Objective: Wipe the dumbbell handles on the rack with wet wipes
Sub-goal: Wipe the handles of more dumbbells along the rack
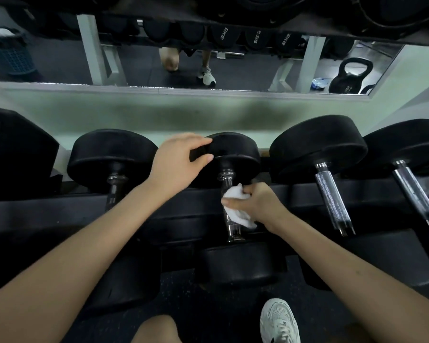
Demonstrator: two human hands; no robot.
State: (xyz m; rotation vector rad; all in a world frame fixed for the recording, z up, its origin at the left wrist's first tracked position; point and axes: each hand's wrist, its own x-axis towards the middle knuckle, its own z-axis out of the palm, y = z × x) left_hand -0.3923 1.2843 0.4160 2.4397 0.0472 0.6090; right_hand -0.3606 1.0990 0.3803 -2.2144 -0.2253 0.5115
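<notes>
A row of black dumbbells lies on a dark rack. My right hand grips a white wet wipe wrapped round the chrome handle of the middle dumbbell. My left hand rests on that dumbbell's far black head, with the fingers curved over its left edge. The wipe and my hand hide the handle's upper part. Its lower end shows bare chrome above the near head.
To the left lies another dumbbell, and two with bare knurled handles lie to the right. A wall mirror above reflects legs, a kettlebell and a basket. My shoe and knee are on the dark floor below.
</notes>
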